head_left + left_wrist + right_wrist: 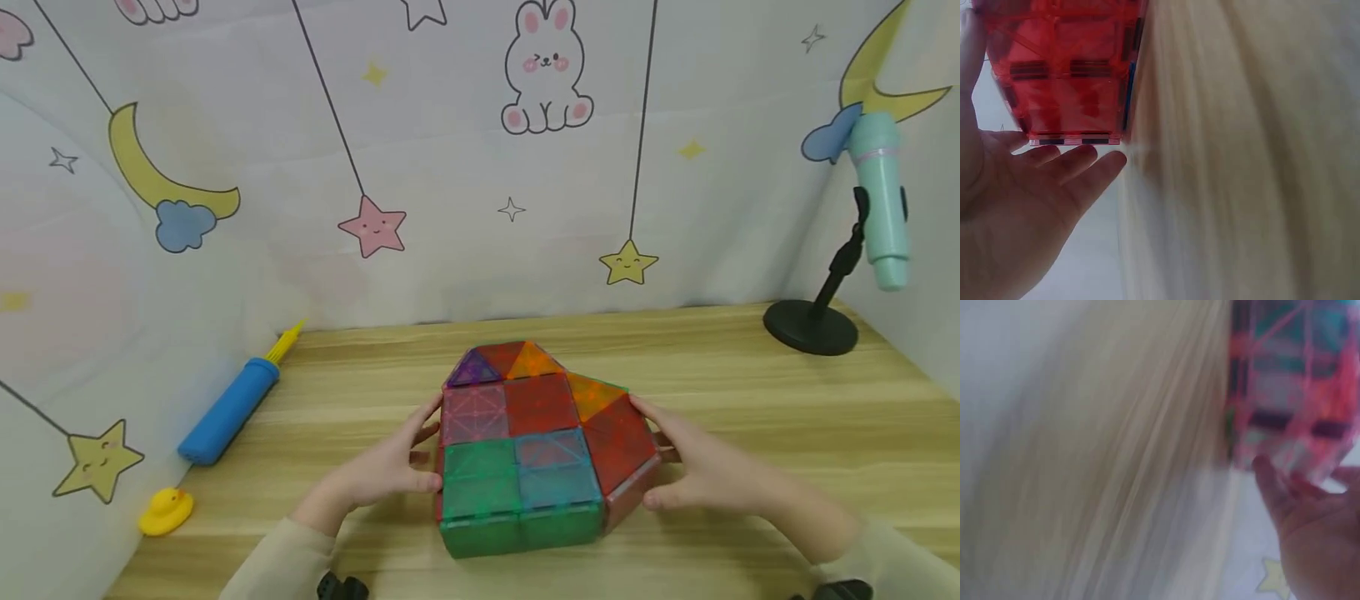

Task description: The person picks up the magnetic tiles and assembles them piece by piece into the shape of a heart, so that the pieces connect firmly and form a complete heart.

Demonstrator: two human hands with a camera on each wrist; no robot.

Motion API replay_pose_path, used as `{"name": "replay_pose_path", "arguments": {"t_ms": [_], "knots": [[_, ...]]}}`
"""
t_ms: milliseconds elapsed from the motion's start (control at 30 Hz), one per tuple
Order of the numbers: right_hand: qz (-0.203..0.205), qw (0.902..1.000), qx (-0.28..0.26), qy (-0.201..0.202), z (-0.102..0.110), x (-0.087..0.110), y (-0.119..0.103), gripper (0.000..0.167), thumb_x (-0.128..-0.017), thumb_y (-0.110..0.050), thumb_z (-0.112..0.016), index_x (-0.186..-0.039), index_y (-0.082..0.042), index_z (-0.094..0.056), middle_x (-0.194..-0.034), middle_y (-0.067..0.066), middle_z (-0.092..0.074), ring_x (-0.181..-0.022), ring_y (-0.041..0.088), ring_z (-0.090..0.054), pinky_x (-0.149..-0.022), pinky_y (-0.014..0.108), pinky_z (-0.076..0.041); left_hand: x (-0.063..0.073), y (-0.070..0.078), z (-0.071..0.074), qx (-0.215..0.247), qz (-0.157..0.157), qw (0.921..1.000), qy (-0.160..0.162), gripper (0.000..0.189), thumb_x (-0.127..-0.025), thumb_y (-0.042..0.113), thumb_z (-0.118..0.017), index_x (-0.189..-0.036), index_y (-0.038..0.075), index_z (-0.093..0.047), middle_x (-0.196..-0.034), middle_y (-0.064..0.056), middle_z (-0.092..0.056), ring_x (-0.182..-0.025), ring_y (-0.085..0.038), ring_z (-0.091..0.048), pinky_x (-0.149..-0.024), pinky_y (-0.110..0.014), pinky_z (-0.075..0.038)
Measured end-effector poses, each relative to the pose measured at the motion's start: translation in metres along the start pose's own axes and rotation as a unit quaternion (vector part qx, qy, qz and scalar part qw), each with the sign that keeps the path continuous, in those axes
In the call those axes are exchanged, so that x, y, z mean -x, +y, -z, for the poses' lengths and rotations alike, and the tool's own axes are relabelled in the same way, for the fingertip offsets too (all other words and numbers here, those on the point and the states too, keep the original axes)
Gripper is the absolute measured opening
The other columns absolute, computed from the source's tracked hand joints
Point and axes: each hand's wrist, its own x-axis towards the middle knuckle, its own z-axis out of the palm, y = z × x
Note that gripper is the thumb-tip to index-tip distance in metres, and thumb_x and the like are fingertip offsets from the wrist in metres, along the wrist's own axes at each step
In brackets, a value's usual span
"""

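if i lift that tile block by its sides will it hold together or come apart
The tile block is many separate panels joined at their edges, so squeezing may pop seams. It looks hollow and translucent, probably light. The left hand and right hand flank it; supporting underneath seems safer.

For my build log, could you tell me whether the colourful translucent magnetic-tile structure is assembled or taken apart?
Assembled: the colourful translucent magnetic-tile structure stands as one joined block on the wooden table, both hands against its sides.

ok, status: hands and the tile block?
Left hand flat on the tile block's left side, right hand on its right. Block sits on the table. Nothing in the way.
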Motion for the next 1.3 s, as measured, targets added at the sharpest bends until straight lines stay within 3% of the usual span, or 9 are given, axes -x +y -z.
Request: {"name": "replay_pose_path", "arguments": {"t_ms": [100,200,300,500,600,733,933,1167,1300], "knots": [[-0.005,0.9999,0.011,0.007,-0.003,-0.003,-0.003,0.104,-0.078,-0.022,-0.078,-0.149,0.002,-0.006,-0.143,0.027,-0.027,-0.118,0.026,-0.047,-0.09,0.022,-0.044,0.0,0.001,-0.004,-0.079,-0.008,0.9966,0.022,0.121,-0.068,0.068,-0.062,-0.15,0.018,0.012,-0.155,-0.016,0.007,-0.14,-0.038,-0.005,-0.106,-0.055,-0.021],[-0.008,0.9997,0.019,0.014,0.001,-0.006,0.0,0.101,-0.079,-0.024,-0.076,-0.148,0.003,-0.007,-0.141,0.027,-0.032,-0.117,0.031,-0.046,-0.09,0.023,-0.044,0.0,0.006,-0.014,-0.169,-0.024,0.9841,0.048,0.131,-0.062,0.077,-0.056,-0.149,0.008,0.014,-0.153,-0.02,0.01,-0.139,-0.038,0.003,-0.107,-0.058,-0.013],[-0.014,0.9996,0.023,0.013,0.007,-0.01,0.005,0.099,-0.082,-0.031,-0.073,-0.149,0.001,-0.008,-0.139,0.028,-0.033,-0.117,0.036,-0.046,-0.088,0.022,-0.044,0.001,0.015,-0.026,-0.216,-0.031,0.9736,0.068,0.133,-0.061,0.077,-0.058,-0.149,0.005,0.011,-0.153,-0.023,0.007,-0.138,-0.044,-0.002,-0.104,-0.061,-0.018],[-0.018,0.9986,-0.043,0.022,0.014,-0.011,0.014,0.09,-0.086,-0.028,-0.068,-0.149,0.001,-0.01,-0.147,0.028,-0.02,-0.124,0.047,-0.035,-0.091,0.018,-0.04,-0.002,0.014,-0.021,-0.166,-0.04,0.9791,0.11,0.124,-0.065,0.043,-0.08,-0.15,0.005,0.001,-0.145,-0.022,-0.016,-0.124,-0.04,-0.032,-0.095,-0.055,-0.036],[-0.009,0.9983,0.026,0.052,0.006,-0.008,0.01,0.099,-0.078,-0.029,-0.077,-0.147,0.003,-0.013,-0.142,0.026,-0.025,-0.12,0.042,-0.039,-0.089,0.02,-0.043,-0.007,0.007,-0.009,-0.168,-0.03,0.9783,0.117,0.119,-0.067,0.033,-0.082,-0.15,0.004,-0.002,-0.149,-0.02,-0.017,-0.129,-0.039,-0.029,-0.099,-0.055,-0.033],[-0.028,0.988,0.134,0.071,-0.011,-0.002,-0.005,0.116,-0.067,-0.045,-0.082,-0.147,0.003,-0.011,-0.139,0.023,-0.02,-0.116,0.034,-0.042,-0.086,0.028,-0.046,-0.017,0.003,0.0,-0.176,-0.019,0.981,0.079,0.119,-0.069,0.04,-0.08,-0.151,0.01,0.001,-0.155,-0.014,-0.008,-0.139,-0.034,-0.016,-0.106,-0.052,-0.023],[-0.052,0.9801,0.172,0.084,-0.021,-0.002,-0.015,0.122,-0.066,-0.053,-0.079,-0.148,0.0,-0.007,-0.141,0.023,-0.015,-0.116,0.037,-0.04,-0.085,0.046,-0.045,-0.023,0.005,-0.001,-0.152,-0.03,0.9857,0.065,0.116,-0.069,0.029,-0.083,-0.152,0.012,-0.003,-0.153,-0.013,-0.016,-0.136,-0.029,-0.024,-0.106,-0.047,-0.028],[0.005,0.9926,0.103,0.064,0.0,-0.005,0.007,0.113,-0.071,-0.035,-0.083,-0.147,0.002,-0.008,-0.136,0.022,-0.027,-0.111,0.034,-0.044,-0.085,0.031,-0.047,-0.013,0.013,-0.011,-0.124,-0.031,0.9901,0.059,0.112,-0.07,0.03,-0.083,-0.151,0.01,-0.008,-0.149,-0.015,-0.02,-0.127,-0.033,-0.039,-0.098,-0.04,-0.04],[-0.005,0.9979,0.049,0.041,0.015,-0.007,0.019,0.112,-0.07,-0.024,-0.083,-0.146,0.005,-0.006,-0.144,0.024,-0.023,-0.116,0.038,-0.044,-0.089,0.023,-0.044,-0.012,0.013,-0.008,-0.103,-0.028,0.9921,0.066,0.105,-0.074,0.021,-0.081,-0.149,0.005,-0.009,-0.146,-0.021,-0.016,-0.121,-0.038,-0.042,-0.095,-0.044,-0.042]]}}
